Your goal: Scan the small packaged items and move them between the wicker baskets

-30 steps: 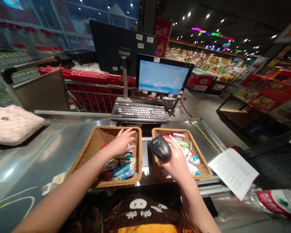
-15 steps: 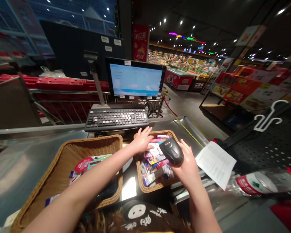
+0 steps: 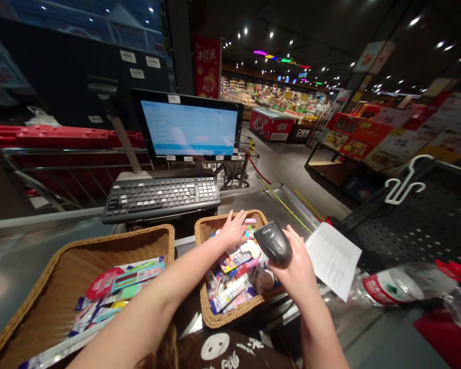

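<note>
My left hand (image 3: 233, 230) reaches over the far part of the smaller wicker basket (image 3: 215, 321), fingers spread over the small packaged items (image 3: 232, 289) inside. Whether the fingertips touch any item is unclear. A black handheld scanner (image 3: 273, 243) is held in my right hand (image 3: 295, 256) above the right side of that basket, its head pointing up and left. To the left stands a larger wicker basket (image 3: 57, 256) with colorful flat packages (image 3: 132, 277) in it, partly hidden by my left forearm.
Beyond the baskets are a keyboard (image 3: 163, 197) and a lit monitor (image 3: 190, 130). A printed paper sheet (image 3: 333, 259), a large bottle with a red cap (image 3: 397, 284) and a white hanger (image 3: 405, 182) are on the right. Shopping carts (image 3: 69, 169) stand behind the counter.
The view has shifted, with the baskets, keyboard and monitor now further left. My left hand has moved further over the smaller basket. The scanner stays in my right hand.
</note>
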Available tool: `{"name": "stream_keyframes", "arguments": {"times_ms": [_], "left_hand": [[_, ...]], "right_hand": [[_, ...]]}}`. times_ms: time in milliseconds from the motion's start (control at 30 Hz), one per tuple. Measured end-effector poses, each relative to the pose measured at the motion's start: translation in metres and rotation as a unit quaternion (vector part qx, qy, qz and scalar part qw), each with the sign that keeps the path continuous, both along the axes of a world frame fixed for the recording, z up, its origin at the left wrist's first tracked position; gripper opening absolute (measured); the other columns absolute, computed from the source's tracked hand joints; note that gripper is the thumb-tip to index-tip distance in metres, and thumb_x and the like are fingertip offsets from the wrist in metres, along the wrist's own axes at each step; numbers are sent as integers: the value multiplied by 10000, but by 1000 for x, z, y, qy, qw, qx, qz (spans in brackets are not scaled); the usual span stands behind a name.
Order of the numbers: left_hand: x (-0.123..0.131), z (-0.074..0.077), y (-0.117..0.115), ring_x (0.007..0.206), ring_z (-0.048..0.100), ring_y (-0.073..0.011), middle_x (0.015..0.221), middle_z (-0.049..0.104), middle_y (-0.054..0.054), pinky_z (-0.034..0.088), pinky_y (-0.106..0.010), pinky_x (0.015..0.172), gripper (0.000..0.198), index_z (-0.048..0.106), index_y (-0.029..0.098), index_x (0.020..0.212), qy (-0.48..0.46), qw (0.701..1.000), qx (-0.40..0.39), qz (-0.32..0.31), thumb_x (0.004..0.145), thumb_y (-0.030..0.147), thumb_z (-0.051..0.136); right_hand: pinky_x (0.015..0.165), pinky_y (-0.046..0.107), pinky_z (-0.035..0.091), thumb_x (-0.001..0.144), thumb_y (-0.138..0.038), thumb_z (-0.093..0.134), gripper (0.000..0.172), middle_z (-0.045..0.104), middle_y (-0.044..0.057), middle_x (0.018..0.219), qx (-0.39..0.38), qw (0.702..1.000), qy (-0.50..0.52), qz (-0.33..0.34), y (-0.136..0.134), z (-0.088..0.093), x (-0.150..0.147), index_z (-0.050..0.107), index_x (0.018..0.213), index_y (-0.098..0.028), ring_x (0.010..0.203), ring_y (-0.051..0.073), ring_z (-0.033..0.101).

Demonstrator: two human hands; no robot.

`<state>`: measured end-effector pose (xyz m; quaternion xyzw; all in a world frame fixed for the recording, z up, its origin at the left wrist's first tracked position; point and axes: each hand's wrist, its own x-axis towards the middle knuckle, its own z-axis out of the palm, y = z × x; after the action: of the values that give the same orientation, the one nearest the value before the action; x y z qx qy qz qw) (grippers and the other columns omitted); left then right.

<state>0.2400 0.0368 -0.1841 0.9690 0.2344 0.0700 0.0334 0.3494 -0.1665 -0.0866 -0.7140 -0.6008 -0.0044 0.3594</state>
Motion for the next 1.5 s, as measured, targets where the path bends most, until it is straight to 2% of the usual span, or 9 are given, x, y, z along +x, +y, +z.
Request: {"name": "stream_keyframes", "arguments": {"times_ms": [133, 300, 400, 533, 667, 900, 1133, 1267, 1500], "left_hand": [[10, -6, -1, 1483, 206, -345, 1573, 297, -213, 75, -652, 1172, 377, 722, 112, 1063, -4, 1000, -7, 14, 880, 406, 573], [15, -8, -9, 1474, 225, -353, 1540, 371, -198, 86, -655, 1173, 432, 674, 140, 1197, -13, 1000, -13, 25, 840, 375, 616], [10, -7, -11, 1464, 254, -347, 1465, 481, -171, 85, -640, 1184, 406, 691, 160, 1155, -22, 999, -16, 18, 798, 347, 646], [-5, 2, -9, 1458, 270, -343, 1447, 502, -152, 73, -647, 1182, 412, 690, 170, 1121, -57, 998, -33, -11, 733, 306, 695], [-28, 23, -8, 1452, 284, -355, 1457, 498, -140, 95, -692, 1153, 343, 702, 188, 1062, -85, 995, -36, -21, 742, 310, 683], [-81, 65, -7, 1470, 252, -341, 1518, 433, -123, 57, -662, 1176, 138, 680, 175, 861, -128, 991, 43, -3, 767, 276, 674], [-143, 116, -6, 1475, 245, -340, 1541, 397, -122, 55, -665, 1172, 178, 670, 198, 941, -174, 974, 133, 61, 803, 309, 659], [-176, 143, -10, 1478, 245, -329, 1549, 386, -119, 54, -645, 1180, 208, 670, 204, 985, -207, 957, 178, 96, 806, 311, 662], [-221, 164, -18, 1469, 269, -331, 1554, 379, -107, 48, -646, 1179, 205, 676, 217, 985, -226, 939, 216, 142, 798, 299, 663]], "right_hand": [[1117, 707, 247, 709, -198, 613, 533, 607, 137, 1280, 2, 1000, 3, -9, 2, 0, 1, 552, 1239, -190, 1405, 396, 367], [1118, 702, 251, 712, -190, 619, 528, 613, 126, 1275, 1, 1000, 9, -9, 5, 2, 0, 555, 1236, -197, 1398, 391, 380], [1106, 708, 262, 723, -189, 620, 491, 612, 130, 1276, 5, 1000, -3, -6, 4, 2, 0, 568, 1211, -195, 1397, 399, 378], [1104, 698, 279, 731, -175, 616, 472, 611, 129, 1278, 15, 1000, -17, -8, 3, 0, -2, 572, 1200, -202, 1394, 392, 384], [1094, 709, 283, 710, -182, 619, 504, 615, 134, 1273, 18, 1000, -13, -12, 5, -2, -7, 563, 1210, -205, 1384, 404, 397], [1098, 670, 324, 705, -186, 597, 514, 611, 139, 1266, 53, 998, -25, 0, 9, 3, -21, 545, 1216, -189, 1380, 391, 405], [1128, 654, 308, 686, -163, 573, 594, 581, 117, 1311, 104, 993, -43, 46, 16, 28, -52, 519, 1276, -211, 1411, 376, 362], [1112, 667, 319, 699, -190, 591, 570, 586, 133, 1311, 123, 986, -68, 88, 23, 41, -71, 540, 1267, -205, 1395, 393, 382], [1132, 636, 315, 727, -206, 605, 581, 562, 145, 1341, 135, 979, -76, 135, 27, 50, -102, 512, 1300, -199, 1414, 389, 356]]}}
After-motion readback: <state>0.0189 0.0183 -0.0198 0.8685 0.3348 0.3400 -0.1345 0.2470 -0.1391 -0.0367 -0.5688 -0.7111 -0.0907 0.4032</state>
